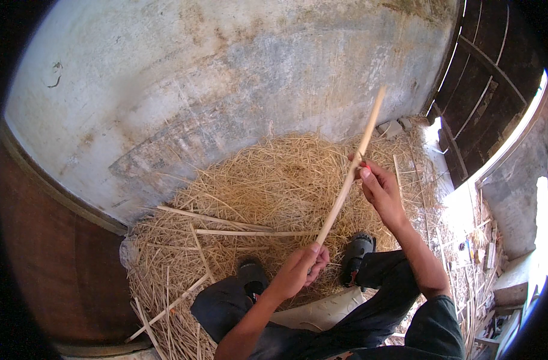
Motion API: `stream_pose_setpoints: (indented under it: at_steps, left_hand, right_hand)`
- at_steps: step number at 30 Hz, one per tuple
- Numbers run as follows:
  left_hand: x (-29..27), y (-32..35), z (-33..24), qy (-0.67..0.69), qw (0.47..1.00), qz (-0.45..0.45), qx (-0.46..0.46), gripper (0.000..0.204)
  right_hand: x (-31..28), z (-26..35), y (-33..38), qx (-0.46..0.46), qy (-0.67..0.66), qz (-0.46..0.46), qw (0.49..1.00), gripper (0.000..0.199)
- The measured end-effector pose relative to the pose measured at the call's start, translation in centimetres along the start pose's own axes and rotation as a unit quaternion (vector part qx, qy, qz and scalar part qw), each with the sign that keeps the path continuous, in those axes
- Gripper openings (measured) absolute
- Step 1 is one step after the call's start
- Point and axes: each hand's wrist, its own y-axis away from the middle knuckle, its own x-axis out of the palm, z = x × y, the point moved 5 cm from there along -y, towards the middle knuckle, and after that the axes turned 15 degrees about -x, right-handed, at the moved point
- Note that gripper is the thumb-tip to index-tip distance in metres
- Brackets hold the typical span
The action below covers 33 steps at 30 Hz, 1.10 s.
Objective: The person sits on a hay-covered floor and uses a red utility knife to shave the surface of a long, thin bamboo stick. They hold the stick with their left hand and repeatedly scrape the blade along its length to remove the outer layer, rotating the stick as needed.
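A pale stick [352, 171] is held slanting above a straw pile [268, 192] by both hands. Its lower end is pinched by the left hand [301, 270]; its middle is gripped by the right hand [379, 189], where something red, perhaps a blade, is glimpsed.

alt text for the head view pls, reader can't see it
Seen from above, a seated person's two hands hold a long pale stick: the left hand grips its lower end, the right hand its middle. Straw and loose sticks cover the ground before a grey wall.
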Motion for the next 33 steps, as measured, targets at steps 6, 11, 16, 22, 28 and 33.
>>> stream_pose_setpoints:
  at_steps: [6, 11, 16, 22, 28, 33]
  left_hand:
    - [-1.0, 0.1, -0.2, 0.019, 0.996, -0.065, 0.053, 0.034]
    - [-0.5, 0.3, -1.3, -0.07, 0.973, -0.139, 0.169, 0.043]
    - [-0.6, 0.5, -1.4, -0.108, 0.952, -0.187, 0.215, 0.047]
    - [-0.9, 1.0, -1.4, -0.125, 0.934, -0.263, 0.209, 0.048]
    - [-0.7, 1.7, -2.4, -0.158, 0.911, -0.307, 0.225, 0.049]
    - [-0.8, 1.9, -1.6, -0.215, 0.894, -0.339, 0.2, 0.049]
  right_hand:
    - [2.0, 1.2, 1.8, -0.184, 0.137, 0.058, 0.972, 0.027]
    - [5.5, 3.3, 4.5, -0.324, 0.267, 0.182, 0.889, 0.027]
    - [7.2, 4.1, 5.7, -0.388, 0.283, 0.186, 0.857, 0.031]
    - [8.1, 3.5, 6.1, -0.377, 0.313, 0.18, 0.853, 0.031]
    - [8.1, 3.9, 5.9, -0.371, 0.317, 0.164, 0.857, 0.027]
    - [6.4, 3.4, 4.1, -0.321, 0.317, 0.11, 0.886, 0.025]
